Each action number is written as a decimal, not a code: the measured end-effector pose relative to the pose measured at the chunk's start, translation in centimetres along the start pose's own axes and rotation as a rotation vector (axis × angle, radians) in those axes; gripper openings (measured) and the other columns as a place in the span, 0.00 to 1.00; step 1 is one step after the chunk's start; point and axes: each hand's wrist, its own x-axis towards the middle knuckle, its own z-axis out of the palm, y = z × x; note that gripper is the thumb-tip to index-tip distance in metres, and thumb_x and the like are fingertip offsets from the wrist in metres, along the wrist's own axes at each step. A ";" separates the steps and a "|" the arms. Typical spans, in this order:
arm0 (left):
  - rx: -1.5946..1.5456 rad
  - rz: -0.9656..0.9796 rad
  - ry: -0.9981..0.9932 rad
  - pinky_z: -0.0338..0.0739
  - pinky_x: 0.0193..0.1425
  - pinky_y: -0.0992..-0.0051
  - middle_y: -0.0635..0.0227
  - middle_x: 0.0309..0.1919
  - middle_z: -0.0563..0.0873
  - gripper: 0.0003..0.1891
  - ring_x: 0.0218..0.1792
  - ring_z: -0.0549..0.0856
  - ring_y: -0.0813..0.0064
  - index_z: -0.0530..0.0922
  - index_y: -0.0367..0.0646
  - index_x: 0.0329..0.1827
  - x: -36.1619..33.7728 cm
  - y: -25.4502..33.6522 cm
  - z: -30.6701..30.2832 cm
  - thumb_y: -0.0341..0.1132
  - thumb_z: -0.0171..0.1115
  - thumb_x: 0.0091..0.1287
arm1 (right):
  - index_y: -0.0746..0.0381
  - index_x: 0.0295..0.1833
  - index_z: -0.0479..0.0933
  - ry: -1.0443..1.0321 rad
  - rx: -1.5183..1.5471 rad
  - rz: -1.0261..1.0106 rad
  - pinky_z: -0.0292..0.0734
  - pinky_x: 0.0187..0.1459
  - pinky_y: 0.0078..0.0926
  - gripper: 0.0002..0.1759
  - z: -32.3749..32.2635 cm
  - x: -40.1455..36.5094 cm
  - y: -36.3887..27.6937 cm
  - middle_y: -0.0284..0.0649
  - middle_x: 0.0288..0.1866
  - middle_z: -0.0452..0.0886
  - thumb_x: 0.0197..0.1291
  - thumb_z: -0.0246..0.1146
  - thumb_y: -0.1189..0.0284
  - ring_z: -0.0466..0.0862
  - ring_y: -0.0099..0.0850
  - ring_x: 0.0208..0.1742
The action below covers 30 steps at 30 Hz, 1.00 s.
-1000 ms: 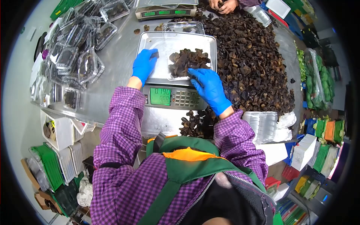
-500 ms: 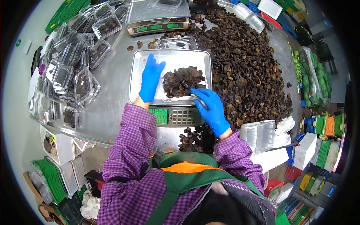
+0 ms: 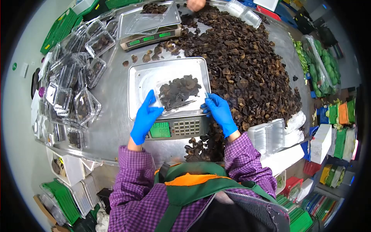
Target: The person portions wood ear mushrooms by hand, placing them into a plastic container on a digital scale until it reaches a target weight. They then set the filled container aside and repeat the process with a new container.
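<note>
A clear plastic clamshell box (image 3: 187,111) of dark wood ear mushrooms (image 3: 179,92) sits on the metal tray (image 3: 137,71) of a scale, clear plastic over its contents. At the box's left front corner is my blue-gloved left hand (image 3: 145,120), its fingers straight and its thumb spread apart. The fingers of my right hand (image 3: 220,113), also gloved, are curled onto the box's right edge. Below the tray shows the scale's lit green display (image 3: 160,130) and keypad (image 3: 186,127). A few loose mushrooms (image 3: 195,149) lie in front of the scale.
A large heap of wood ears (image 3: 247,81) covers the right of the metal table. Filled clear boxes (image 3: 83,102) pile up at left. Behind stands a second scale (image 3: 150,38), near another person's hand (image 3: 196,4). Stacked clear containers (image 3: 266,137) stand at front right.
The box's lid, which stood raised at the far side of the tray, is now over the mushrooms. My left hand came down toward the box's front left corner; my right moved to its right edge.
</note>
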 end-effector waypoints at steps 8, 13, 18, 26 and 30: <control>-0.178 -0.013 -0.023 0.77 0.50 0.77 0.58 0.64 0.71 0.39 0.47 0.80 0.76 0.56 0.44 0.76 -0.2 -1.4 1.3 0.22 0.57 0.59 | 0.70 0.48 0.77 0.076 -0.097 -0.046 0.80 0.32 0.24 0.15 0.1 3.2 3.7 0.43 0.31 0.85 0.56 0.60 0.73 0.84 0.26 0.28; -0.138 -0.009 0.030 0.75 0.56 0.75 0.53 0.66 0.69 0.37 0.57 0.76 0.68 0.59 0.43 0.75 -0.5 -0.8 1.6 0.22 0.57 0.59 | 0.66 0.54 0.76 0.157 0.035 -0.259 0.79 0.35 0.28 0.20 1.0 1.2 3.5 0.44 0.32 0.84 0.57 0.61 0.69 0.84 0.29 0.30; -0.069 0.099 0.112 0.65 0.67 0.70 0.52 0.67 0.70 0.28 0.65 0.72 0.67 0.64 0.38 0.71 -4.4 -0.6 1.0 0.30 0.57 0.67 | 0.61 0.58 0.75 0.339 -0.275 -0.410 0.77 0.42 0.33 0.23 -3.3 -8.2 1.6 0.44 0.39 0.82 0.56 0.64 0.67 0.83 0.38 0.38; -0.109 0.126 0.225 0.63 0.67 0.72 0.65 0.63 0.75 0.23 0.64 0.72 0.75 0.70 0.38 0.66 -7.1 -0.2 -2.2 0.35 0.56 0.70 | 0.60 0.57 0.75 0.749 -1.093 -0.132 0.75 0.51 0.40 0.22 -15.3 -15.7 12.1 0.48 0.54 0.77 0.56 0.63 0.67 0.78 0.47 0.52; -0.095 0.179 0.306 0.67 0.63 0.73 0.66 0.60 0.78 0.21 0.59 0.75 0.77 0.73 0.38 0.65 -5.7 0.9 -2.7 0.34 0.57 0.69 | 0.61 0.48 0.79 0.709 -1.049 -0.015 0.76 0.44 0.41 0.19 -15.8 -16.1 12.6 0.49 0.43 0.81 0.54 0.67 0.62 0.82 0.47 0.42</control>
